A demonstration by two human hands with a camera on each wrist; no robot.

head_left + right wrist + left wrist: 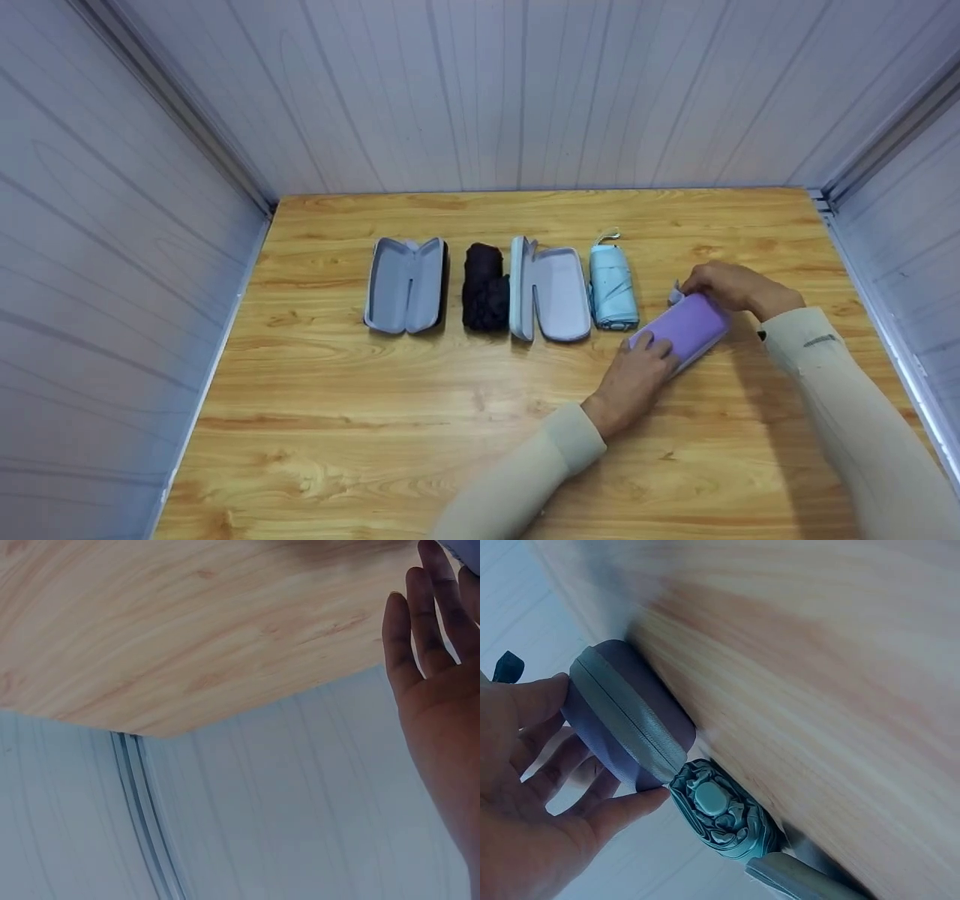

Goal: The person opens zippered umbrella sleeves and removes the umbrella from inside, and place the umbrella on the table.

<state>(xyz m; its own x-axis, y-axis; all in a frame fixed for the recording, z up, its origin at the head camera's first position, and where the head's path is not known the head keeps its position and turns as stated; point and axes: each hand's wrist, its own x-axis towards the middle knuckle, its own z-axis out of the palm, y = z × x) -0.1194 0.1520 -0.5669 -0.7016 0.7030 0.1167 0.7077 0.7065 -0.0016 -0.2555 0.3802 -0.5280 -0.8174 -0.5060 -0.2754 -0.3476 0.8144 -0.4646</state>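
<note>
A purple zip case [686,324] lies aslant at the right of the table, its lid down. My left hand [634,379] holds its near end; in the left wrist view the thumb and fingers straddle the case [630,716], whose grey zip band shows closed there. At the far end my right hand [739,289] has its fingertips at the corner, beside a small grey strap [676,292]. In the right wrist view the right hand's other fingers [427,626] stretch out, and only a corner of the case shows. Whatever the right thumb and forefinger pinch is hidden.
Left of the case lie a folded light-blue umbrella [613,289], an open pale case [564,296], a folded black umbrella-like bundle [484,289] and an open grey-lined case [391,289]. Panel walls [480,97] enclose the wooden table [360,450].
</note>
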